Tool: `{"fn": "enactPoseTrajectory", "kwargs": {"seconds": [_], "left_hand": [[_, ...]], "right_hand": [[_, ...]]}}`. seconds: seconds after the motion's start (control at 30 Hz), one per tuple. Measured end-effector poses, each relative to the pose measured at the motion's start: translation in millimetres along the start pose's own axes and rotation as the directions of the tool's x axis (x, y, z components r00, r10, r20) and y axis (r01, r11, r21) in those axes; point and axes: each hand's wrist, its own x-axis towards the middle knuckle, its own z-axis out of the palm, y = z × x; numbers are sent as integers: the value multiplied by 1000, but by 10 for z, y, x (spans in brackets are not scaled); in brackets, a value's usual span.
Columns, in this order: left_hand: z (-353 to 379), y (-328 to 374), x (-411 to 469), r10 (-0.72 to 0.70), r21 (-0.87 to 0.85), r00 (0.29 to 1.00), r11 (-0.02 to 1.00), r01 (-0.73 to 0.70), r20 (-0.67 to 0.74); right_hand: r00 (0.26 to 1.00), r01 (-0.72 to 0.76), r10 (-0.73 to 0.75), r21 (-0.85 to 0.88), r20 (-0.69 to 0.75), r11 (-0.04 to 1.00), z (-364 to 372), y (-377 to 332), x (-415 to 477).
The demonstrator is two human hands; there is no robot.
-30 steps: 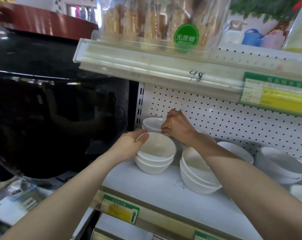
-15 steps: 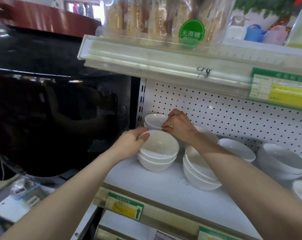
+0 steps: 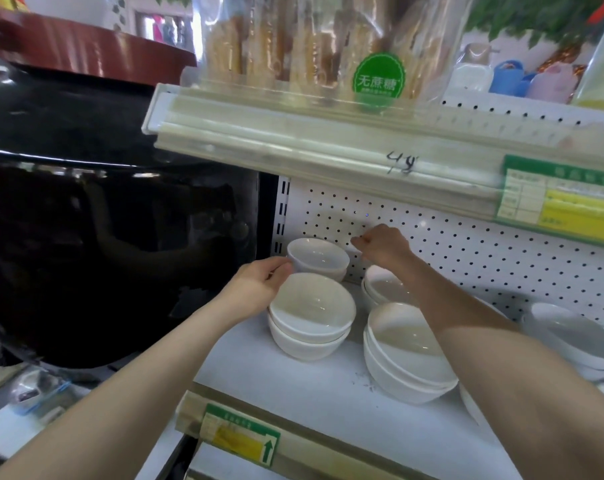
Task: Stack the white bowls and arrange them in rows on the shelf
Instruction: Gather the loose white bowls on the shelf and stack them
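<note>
On the shelf [image 3: 293,386] the white bowls stand in low stacks, all upright with mouths up; being round, they show no long axis. The back-left stack [image 3: 319,259] sits against the pegboard [image 3: 484,251], the front-left stack [image 3: 311,318] just before it, almost touching. To the right stand a front-middle stack [image 3: 406,358] and a back-middle stack [image 3: 383,287], and further right another stack [image 3: 570,337].

The left hand [image 3: 259,285] reaches in from the left, thumb against the back-left stack's wall and fingers curled by the front-left stack's rim; whether it grips either I cannot tell. The right hand [image 3: 383,245] hangs above the back row near the pegboard, fingers curled into a loose fist with nothing seen in them. Its forearm crosses and partly hides the back-middle stack.

A black pot [image 3: 113,216] crowds the left side. The upper shelf [image 3: 311,147] overhangs.
</note>
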Motion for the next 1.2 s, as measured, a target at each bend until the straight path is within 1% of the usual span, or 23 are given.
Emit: {"fn": "enactPoseTrajectory", "kwargs": {"seconds": [0.1, 0.2, 0.27, 0.37, 0.5, 0.73, 0.9, 1.0, 1.07, 1.2], "left_hand": [[26, 70, 156, -67, 56, 997, 996, 68, -22], [54, 101, 290, -109, 88, 994, 990, 109, -4], [68, 83, 346, -144, 115, 989, 983, 141, 20], [79, 50, 391, -203, 80, 976, 977, 197, 77], [65, 39, 375, -222, -2, 971, 975, 223, 85], [74, 13, 282, -245, -31, 969, 969, 244, -24], [50, -8, 159, -217, -47, 970, 976, 214, -109], [45, -39, 47, -167, -88, 977, 984, 157, -133], [37, -47, -33, -147, -126, 979, 983, 130, -141], [54, -66, -260, -115, -207, 985, 975, 87, -128]], "right_hand": [[994, 43, -37, -60, 99, 997, 78, -70, 16], [975, 75, -49, -112, 219, 991, 124, -164, 3], [965, 81, -42, -139, 260, 987, 144, -218, 19], [945, 60, -16, -125, 328, 990, 143, -263, 29], [932, 49, -12, -93, 363, 994, 144, -290, 22], [966, 92, -65, -99, 249, 991, 73, -312, -56], [992, 25, -14, -84, 128, 996, -113, -266, -60], [997, -31, 27, 47, 77, 998, -324, -263, -151], [996, -56, 48, 121, 72, 991, -455, -254, -253], [999, -40, 33, 234, 34, 971, -625, -272, -485]]}}
